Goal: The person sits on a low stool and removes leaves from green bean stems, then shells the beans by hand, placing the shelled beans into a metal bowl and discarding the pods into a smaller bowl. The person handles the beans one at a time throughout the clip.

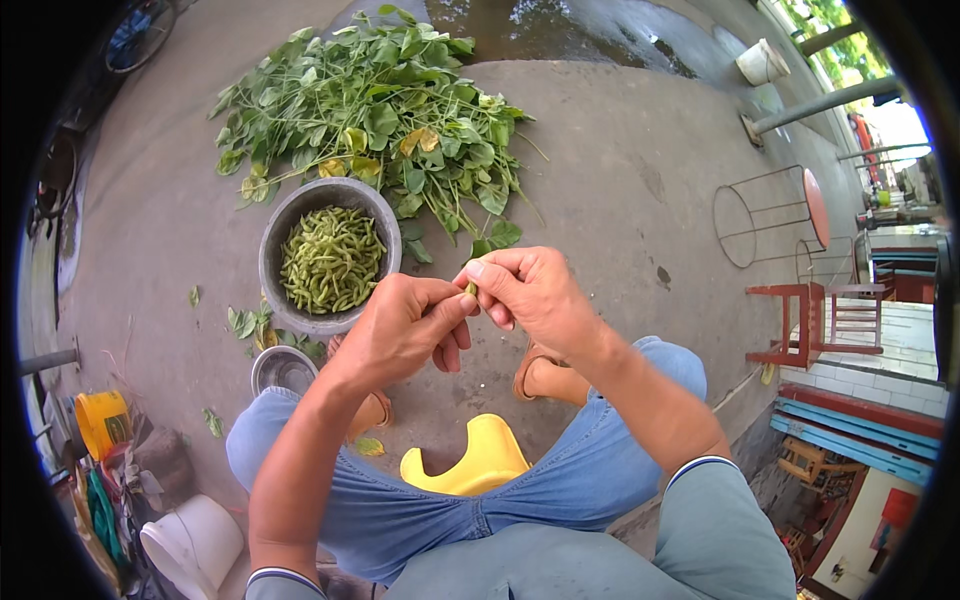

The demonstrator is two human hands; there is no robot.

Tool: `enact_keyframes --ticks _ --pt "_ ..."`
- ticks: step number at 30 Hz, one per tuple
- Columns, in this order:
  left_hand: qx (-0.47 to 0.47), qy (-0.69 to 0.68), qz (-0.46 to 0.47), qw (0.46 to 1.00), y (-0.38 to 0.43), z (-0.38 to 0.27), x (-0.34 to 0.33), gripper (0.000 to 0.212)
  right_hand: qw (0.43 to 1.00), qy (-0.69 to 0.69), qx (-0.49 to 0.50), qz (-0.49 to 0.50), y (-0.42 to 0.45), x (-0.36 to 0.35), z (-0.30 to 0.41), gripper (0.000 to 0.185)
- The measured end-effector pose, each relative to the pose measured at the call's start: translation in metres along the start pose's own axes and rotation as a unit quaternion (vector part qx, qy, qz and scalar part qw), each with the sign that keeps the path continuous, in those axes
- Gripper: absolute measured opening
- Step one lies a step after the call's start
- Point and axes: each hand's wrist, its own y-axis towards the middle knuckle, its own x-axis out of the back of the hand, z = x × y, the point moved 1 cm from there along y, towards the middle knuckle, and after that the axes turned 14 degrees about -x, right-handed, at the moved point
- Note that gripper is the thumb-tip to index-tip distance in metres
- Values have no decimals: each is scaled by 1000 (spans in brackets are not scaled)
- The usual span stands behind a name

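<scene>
Between the fingertips of both hands is one small green soybean pod point(471, 288). My left hand point(409, 319) pinches it from the left with thumb and forefinger. From the other side my right hand point(525, 289) grips it the same way, and the fingers partly hide it. Just beyond my left hand stands a round grey basin point(271, 262) holding a heap of green soybean pods point(330, 259). Past the basin, a large pile of cut soybean plants point(375, 112) with green and some yellowed leaves lies on the concrete. A small metal bowl point(285, 369) sits by my left knee.
Under me is a yellow plastic stool point(480, 461). White point(195, 547) and yellow buckets point(103, 426) stand at the left. On the right are a round-topped stool point(816, 208), a red wooden chair point(806, 326) and a metal post point(825, 101). Water pools point(555, 30) at the far side.
</scene>
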Motion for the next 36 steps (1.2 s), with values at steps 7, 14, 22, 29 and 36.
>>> enact_keyframes --ticks 7,14,22,29,36 --pt "-7 -65 0 998 -2 1 4 32 997 -19 29 65 0 6 9 25" --pt "-7 -97 5 995 -6 1 5 34 992 -46 52 104 1 9 11 25" --pt "13 -244 -8 970 -4 3 6 36 992 57 83 82 3 1 4 26" --pt "6 -6 -40 999 8 18 -6 47 998 8 63 2 2 -5 -8 29" --pt "5 -131 -51 990 12 17 -3 47 992 70 96 39 0 -2 -5 30"
